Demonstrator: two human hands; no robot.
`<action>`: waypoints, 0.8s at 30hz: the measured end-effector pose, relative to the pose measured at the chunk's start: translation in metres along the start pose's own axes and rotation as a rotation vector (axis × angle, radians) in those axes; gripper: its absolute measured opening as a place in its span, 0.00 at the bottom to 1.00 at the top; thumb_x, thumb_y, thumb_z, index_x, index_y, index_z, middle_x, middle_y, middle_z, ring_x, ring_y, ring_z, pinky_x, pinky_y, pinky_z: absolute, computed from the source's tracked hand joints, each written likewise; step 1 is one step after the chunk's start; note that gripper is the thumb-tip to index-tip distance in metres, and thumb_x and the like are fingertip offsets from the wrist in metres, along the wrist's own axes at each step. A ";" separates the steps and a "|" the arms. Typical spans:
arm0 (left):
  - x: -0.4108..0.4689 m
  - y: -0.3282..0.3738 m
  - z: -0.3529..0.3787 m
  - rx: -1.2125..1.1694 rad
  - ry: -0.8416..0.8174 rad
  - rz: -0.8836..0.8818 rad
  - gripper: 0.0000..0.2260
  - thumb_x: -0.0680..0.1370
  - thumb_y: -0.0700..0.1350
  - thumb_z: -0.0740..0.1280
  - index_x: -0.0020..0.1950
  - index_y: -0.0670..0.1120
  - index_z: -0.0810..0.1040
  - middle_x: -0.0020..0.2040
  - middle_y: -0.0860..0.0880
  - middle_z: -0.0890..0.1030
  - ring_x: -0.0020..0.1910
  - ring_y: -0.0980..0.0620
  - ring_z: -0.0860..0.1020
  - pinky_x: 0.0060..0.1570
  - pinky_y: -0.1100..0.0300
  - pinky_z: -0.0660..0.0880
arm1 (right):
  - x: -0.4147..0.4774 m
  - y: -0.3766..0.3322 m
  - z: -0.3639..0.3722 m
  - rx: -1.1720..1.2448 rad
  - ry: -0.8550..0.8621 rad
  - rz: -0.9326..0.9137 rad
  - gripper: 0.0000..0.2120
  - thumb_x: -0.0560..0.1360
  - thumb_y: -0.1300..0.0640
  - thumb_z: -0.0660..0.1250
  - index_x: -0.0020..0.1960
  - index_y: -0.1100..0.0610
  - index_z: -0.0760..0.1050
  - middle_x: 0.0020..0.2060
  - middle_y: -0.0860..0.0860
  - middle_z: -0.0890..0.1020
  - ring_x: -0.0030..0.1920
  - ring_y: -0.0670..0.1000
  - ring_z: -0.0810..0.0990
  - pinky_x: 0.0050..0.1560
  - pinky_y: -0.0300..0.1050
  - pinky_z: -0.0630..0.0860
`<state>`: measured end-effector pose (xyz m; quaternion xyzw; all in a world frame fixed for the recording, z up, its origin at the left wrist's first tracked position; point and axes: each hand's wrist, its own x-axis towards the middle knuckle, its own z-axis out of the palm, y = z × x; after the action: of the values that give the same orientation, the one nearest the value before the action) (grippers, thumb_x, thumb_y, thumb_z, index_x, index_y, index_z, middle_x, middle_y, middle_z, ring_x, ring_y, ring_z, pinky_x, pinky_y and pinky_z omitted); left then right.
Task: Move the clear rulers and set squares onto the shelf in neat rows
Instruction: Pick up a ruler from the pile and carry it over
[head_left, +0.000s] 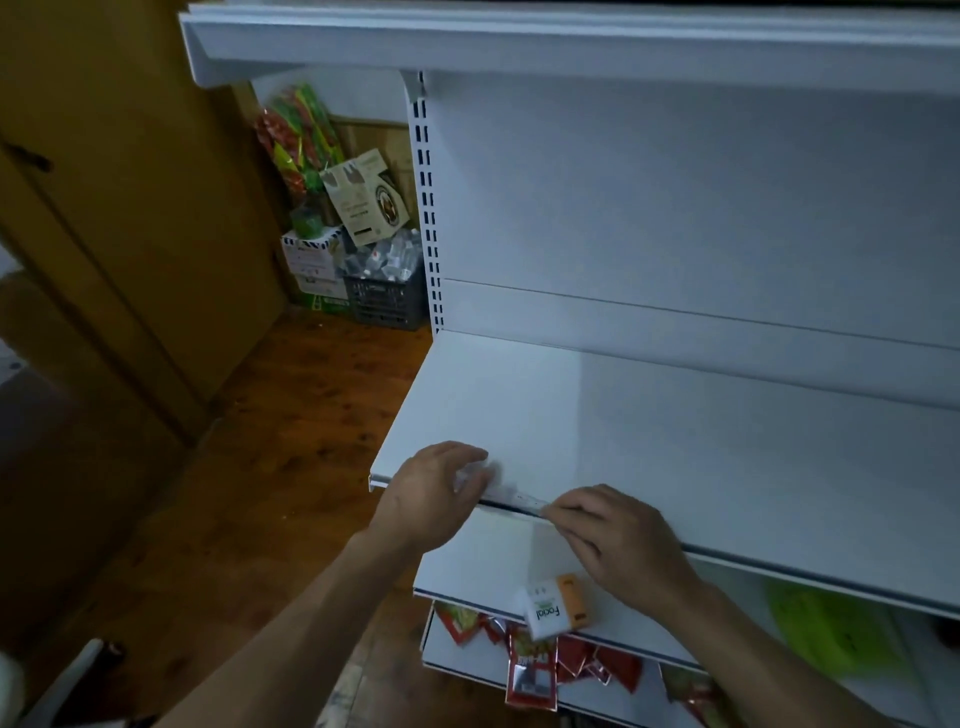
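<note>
Ruler (514, 500): clear thin strip, blurred, lying along the 6 o'clock lip of the shelf (675, 441).
Left grip (436, 493): curled over the 9 o'clock end, holding it.
Right grip (618, 540): pinching the 3 o'clock end.
Handling: likely light, stiff, slick; best pinched by the edges at both ends.
Risk: slipping off the lip.

1. Only one view exists: a wide-angle camera worn on the person's head, facing forward and down.
2. It stands near to the white shelf (675, 441), whose front edge crosses the near part of the picture.
3. At the left it sees the wooden floor (270, 467), and a lower shelf (493, 556) lies below.
</note>
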<state>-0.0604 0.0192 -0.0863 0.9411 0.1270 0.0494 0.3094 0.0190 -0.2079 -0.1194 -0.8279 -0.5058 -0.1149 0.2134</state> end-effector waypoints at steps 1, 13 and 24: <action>-0.001 0.000 0.000 -0.016 0.006 0.004 0.20 0.79 0.61 0.58 0.66 0.53 0.75 0.66 0.55 0.75 0.63 0.57 0.72 0.58 0.63 0.69 | 0.000 -0.001 -0.004 0.011 0.037 0.040 0.11 0.76 0.55 0.63 0.54 0.51 0.82 0.46 0.44 0.82 0.43 0.43 0.79 0.39 0.34 0.74; 0.016 0.051 -0.007 -1.081 -0.188 -0.389 0.29 0.70 0.64 0.66 0.67 0.51 0.71 0.62 0.50 0.79 0.56 0.51 0.81 0.60 0.53 0.76 | -0.020 0.011 -0.055 -0.129 0.379 0.240 0.09 0.74 0.61 0.66 0.51 0.57 0.83 0.45 0.50 0.84 0.45 0.49 0.81 0.44 0.40 0.78; 0.007 0.158 0.052 -1.369 -0.241 -0.237 0.13 0.78 0.35 0.65 0.62 0.42 0.75 0.54 0.46 0.84 0.53 0.49 0.82 0.49 0.64 0.79 | -0.106 0.040 -0.140 0.247 0.506 0.668 0.21 0.75 0.54 0.69 0.67 0.49 0.71 0.64 0.44 0.73 0.63 0.41 0.72 0.63 0.33 0.68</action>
<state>-0.0118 -0.1313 -0.0343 0.5136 0.1338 -0.0206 0.8473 0.0093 -0.3737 -0.0484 -0.8602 -0.1520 -0.1774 0.4533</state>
